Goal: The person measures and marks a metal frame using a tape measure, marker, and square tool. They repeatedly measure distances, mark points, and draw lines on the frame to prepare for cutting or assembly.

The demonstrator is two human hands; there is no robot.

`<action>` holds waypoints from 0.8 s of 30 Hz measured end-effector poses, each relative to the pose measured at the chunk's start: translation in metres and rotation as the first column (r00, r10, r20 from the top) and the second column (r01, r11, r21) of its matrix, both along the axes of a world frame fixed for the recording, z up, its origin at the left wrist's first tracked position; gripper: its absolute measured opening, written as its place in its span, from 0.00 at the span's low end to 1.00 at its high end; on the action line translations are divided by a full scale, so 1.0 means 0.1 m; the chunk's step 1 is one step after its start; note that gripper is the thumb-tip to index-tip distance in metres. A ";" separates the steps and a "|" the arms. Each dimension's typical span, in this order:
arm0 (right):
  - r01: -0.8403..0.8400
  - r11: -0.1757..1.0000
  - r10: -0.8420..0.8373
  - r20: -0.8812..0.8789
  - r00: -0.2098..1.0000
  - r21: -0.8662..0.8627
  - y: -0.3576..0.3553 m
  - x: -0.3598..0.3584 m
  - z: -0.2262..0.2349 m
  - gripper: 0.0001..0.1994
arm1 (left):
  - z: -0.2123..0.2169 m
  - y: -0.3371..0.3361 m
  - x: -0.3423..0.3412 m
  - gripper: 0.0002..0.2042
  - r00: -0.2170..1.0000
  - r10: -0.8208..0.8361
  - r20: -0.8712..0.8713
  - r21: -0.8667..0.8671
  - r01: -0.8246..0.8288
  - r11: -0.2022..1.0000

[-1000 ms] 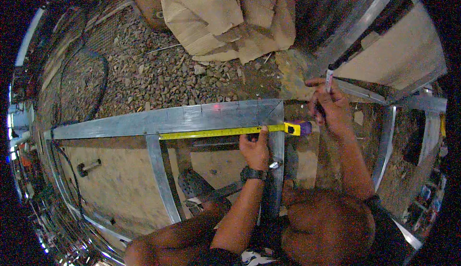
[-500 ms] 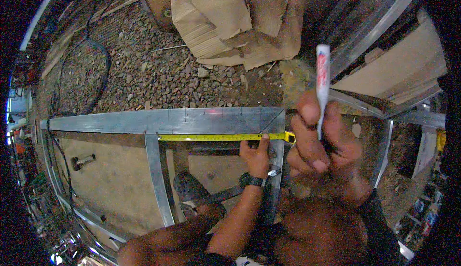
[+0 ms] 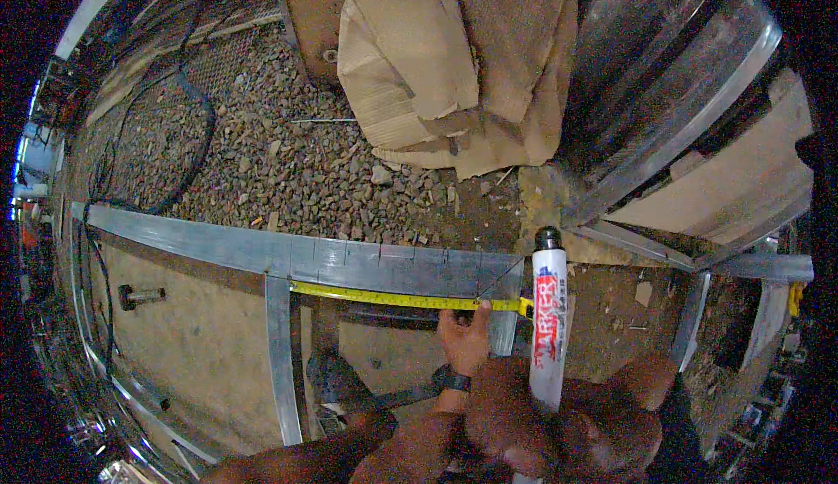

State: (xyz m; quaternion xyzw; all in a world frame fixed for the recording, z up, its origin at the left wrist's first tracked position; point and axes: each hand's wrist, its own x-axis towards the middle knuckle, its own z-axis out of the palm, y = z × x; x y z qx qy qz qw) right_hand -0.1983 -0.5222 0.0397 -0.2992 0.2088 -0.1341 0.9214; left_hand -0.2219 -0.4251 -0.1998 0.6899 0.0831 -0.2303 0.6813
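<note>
My left hand [image 3: 464, 340], with a dark watch on its wrist, grips the extended yellow tape measure [image 3: 384, 295] near its right end. The thumb lies over the tape. The tape runs along the near edge of a grey metal bar [image 3: 393, 261] that carries several dark marks across it and a slanting line near its right end. Close to the camera, my right hand [image 3: 567, 436] is closed round the lower end of a white marker [image 3: 547, 336] with red print. The marker stands upright, its black end up; the lower fingers are partly hidden.
A metal crossbar [image 3: 281, 353] joins the long bar. Gravel [image 3: 305, 174] and torn cardboard [image 3: 506, 74] lie beyond. A black cable [image 3: 199, 148] curls at the left, near a dark tool-like piece [image 3: 141, 296]. More metal framing [image 3: 663, 244] stands at the right.
My right hand has moved down toward me, and the marker now shows a black upper end. My left hand stays on the tape measure. The view has tilted, so the bar sits lower.
</note>
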 end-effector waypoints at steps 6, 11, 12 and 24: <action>-0.049 0.999 0.048 -0.028 0.998 -0.017 0.01 0.09 -0.14 0.13 | -0.18 0.11 0.03 0.15 0.985 -0.024 -0.169 -0.010 0.022 1.000; -0.057 0.971 0.022 -0.148 0.989 -0.234 -0.10 0.00 -0.30 0.12 | -0.06 0.03 -0.03 0.16 0.971 -0.143 -0.192 -0.222 0.099 0.970; -0.061 0.943 -0.010 -0.213 0.977 -0.327 -0.14 -0.04 -0.42 0.12 | -0.07 0.02 -0.07 0.17 0.984 -0.156 -0.082 -0.262 0.129 0.956; -0.463 0.367 -0.200 -0.554 0.808 -0.807 0.17 -0.11 -2.07 0.11 | 0.09 0.07 0.07 0.15 0.990 -0.039 -0.135 -0.104 0.025 0.994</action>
